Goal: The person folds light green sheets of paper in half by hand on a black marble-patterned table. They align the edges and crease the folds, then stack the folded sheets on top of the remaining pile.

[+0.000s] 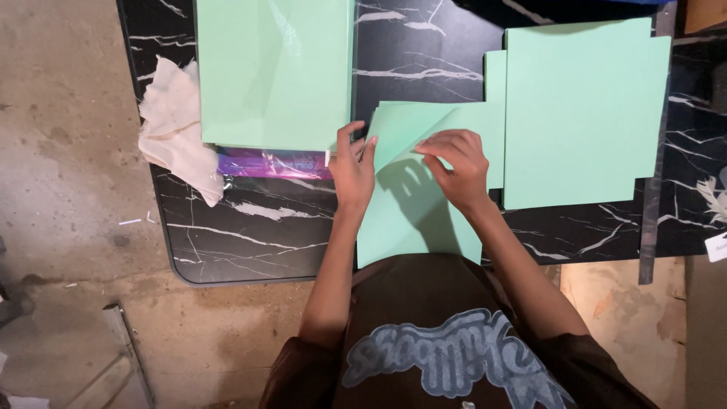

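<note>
Presently, fold: left hand (353, 168) pins the green sheet (413, 220) at its edge.
Grip: right hand (457, 165) pinches the folded-over corner.
Care: match edges before creasing on the worktop (250, 227).

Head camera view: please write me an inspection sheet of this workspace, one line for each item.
Surface: black marble-pattern table with white veins, rounded corner at lower left.
Job's things: mint-green paper sheet lying at the table's near edge, its top part folded over under both hands.
Clutter: stack of mint-green paper sheets at right; large mint-green sheet pile at upper left; purple shiny packet partly under that pile; crumpled cream cloth on the left edge.
Grippers: left hand presses the fold's left edge; right hand pinches the folded flap.
Cables: nothing seen.
Surroundings: bare concrete floor with small scraps; metal strip at lower left.
</note>
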